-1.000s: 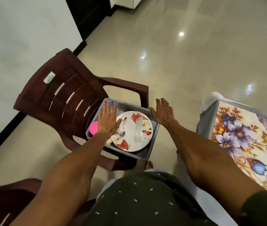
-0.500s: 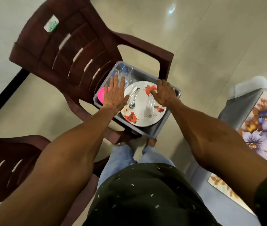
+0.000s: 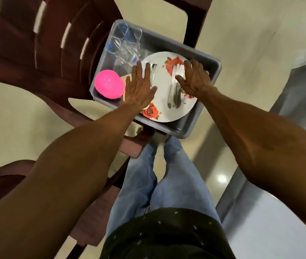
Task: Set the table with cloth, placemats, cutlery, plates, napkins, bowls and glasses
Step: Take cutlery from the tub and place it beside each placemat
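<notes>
We are leaning over a grey tub [image 3: 212, 79] that is sitting on the seat of a dark red chair [image 3: 42, 43]. A white plate [image 3: 164, 94] with red roses is lying in the near right part of the tub, and cutlery is resting on it: some pieces [image 3: 174, 96] down the middle and others [image 3: 153, 71] toward the plate's left edge. Our left hand [image 3: 139, 86] is lying flat, fingers straight and spread, across the plate's left edge, gripping nothing. Our right hand [image 3: 194, 78] is hovering or resting at the plate's far right edge with fingers slightly bent over the handles of the middle cutlery; we cannot tell whether it is touching or holding them. Clear glasses [image 3: 124, 42] are crowding the tub's far left corner. A pink bowl [image 3: 108, 84] is sitting upside down at the tub's near left corner, just beside our left hand.
</notes>
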